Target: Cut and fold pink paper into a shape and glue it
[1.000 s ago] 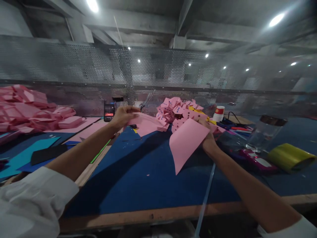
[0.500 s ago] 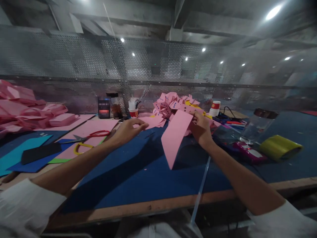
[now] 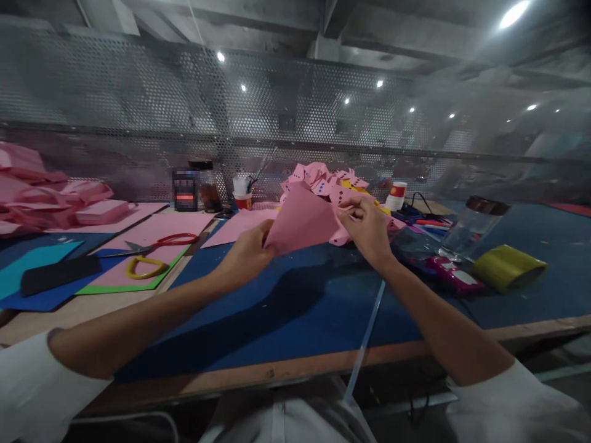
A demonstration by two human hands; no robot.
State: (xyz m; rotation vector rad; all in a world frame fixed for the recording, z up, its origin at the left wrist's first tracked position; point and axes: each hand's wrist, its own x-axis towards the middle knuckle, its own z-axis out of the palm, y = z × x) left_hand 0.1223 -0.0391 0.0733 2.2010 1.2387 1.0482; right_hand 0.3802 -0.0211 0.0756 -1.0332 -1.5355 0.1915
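Note:
A pink paper piece (image 3: 302,223) is stretched between my hands above the blue table mat (image 3: 277,320). My left hand (image 3: 252,249) is closed on its lower left corner, thumb on top. At its right edge my right hand (image 3: 367,229) pinches the same paper with thumb and forefinger. Just behind the paper rises a heap of pink paper pieces (image 3: 316,175) with small blue and dark marks, and some yellow among them. Flat pink sheets (image 3: 231,227) lie on the table beyond my left hand.
Red-handled scissors (image 3: 175,240) and a yellow handle (image 3: 146,267) lie on coloured sheets at left, near a large pink paper pile (image 3: 50,197). At right are a clear jar (image 3: 473,227), a magenta object (image 3: 455,275) and a yellow roll (image 3: 510,267). Paper cups (image 3: 396,195) stand behind.
My left hand has moved right and taken hold of the paper's hanging end. The paper has swung up from hanging down to lying across between both hands.

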